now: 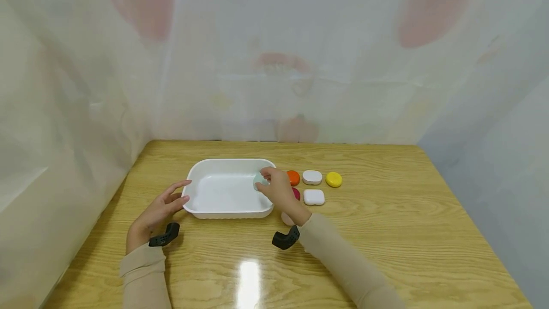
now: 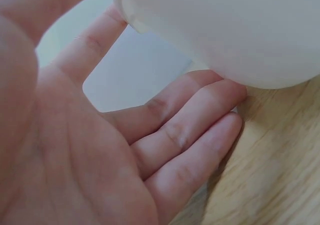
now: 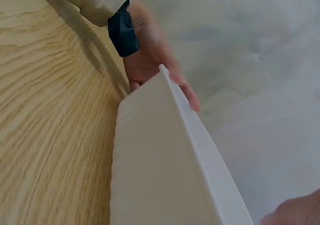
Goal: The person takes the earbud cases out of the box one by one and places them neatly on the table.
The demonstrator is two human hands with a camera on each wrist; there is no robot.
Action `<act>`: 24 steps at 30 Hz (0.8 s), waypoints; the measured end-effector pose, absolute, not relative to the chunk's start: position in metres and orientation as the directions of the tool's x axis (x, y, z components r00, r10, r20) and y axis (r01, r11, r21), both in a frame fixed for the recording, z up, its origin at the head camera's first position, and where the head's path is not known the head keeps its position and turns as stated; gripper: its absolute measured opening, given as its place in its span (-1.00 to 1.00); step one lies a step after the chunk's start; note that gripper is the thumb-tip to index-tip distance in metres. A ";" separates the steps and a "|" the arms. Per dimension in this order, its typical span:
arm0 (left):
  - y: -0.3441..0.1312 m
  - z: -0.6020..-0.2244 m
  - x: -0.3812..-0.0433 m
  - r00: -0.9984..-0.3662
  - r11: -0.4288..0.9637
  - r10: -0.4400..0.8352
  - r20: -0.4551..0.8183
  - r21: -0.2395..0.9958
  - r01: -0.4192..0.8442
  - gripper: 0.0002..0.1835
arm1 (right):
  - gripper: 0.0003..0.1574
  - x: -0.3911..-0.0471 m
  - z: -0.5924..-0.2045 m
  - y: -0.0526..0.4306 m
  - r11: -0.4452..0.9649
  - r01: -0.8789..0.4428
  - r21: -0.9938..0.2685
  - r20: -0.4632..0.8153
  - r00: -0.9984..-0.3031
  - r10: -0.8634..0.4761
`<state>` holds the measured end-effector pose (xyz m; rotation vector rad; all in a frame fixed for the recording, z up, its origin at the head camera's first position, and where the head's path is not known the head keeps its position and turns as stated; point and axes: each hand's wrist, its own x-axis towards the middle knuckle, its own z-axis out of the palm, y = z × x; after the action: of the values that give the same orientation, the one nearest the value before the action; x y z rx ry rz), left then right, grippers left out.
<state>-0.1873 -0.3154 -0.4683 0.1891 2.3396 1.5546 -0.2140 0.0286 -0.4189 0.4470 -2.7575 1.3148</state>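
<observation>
A white, shallow rectangular tray [image 1: 229, 214] with rounded corners stands on the wooden table. At its left end my left hand [image 1: 160, 208] holds the rim, thumb and forefinger on the edge. In the left wrist view, the other fingers [image 2: 195, 120] bend against the outer wall low down, close to the tabletop. My right hand [image 1: 279, 190] reaches over the right end of the tray and pinches a small pale green round disc [image 1: 258, 181] inside it. Only a bit of that hand [image 3: 295, 210] shows in the right wrist view, where the tray's side [image 3: 155, 160] fills the middle.
Right of the tray lie an orange disc [image 1: 293, 177], a yellow disc [image 1: 334, 179] and two white rounded cases [image 1: 312, 177]. A dark red disc [image 1: 296, 193] and a pale pinkish one [image 1: 286, 219] are partly hidden by my right hand and wrist. Pale sheeting [image 1: 283, 99] surrounds the table.
</observation>
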 end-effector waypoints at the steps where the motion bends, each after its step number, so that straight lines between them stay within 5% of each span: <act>1: -0.315 -0.469 -0.188 -0.938 0.395 0.289 -0.193 0.916 -0.067 -0.39 | -0.56 -0.214 -0.419 0.025 0.627 -0.258 -0.735 0.159 -0.965 -0.211; 12: -0.315 -0.470 -0.188 -0.936 0.389 0.296 -0.190 0.919 -0.064 -0.40 | -0.31 -0.220 -0.422 -0.004 0.773 -0.088 -0.628 0.007 -0.994 -0.108; 24: -0.315 -0.469 -0.188 -0.937 0.386 0.294 -0.187 0.920 -0.062 -0.40 | -0.24 -0.227 -0.428 -0.012 0.765 -0.093 -0.637 -0.012 -0.991 -0.130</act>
<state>-0.1883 -0.3151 -0.4694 0.2024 2.3303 1.5676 -0.2274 -0.0117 -0.4281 0.1895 -3.0029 1.0794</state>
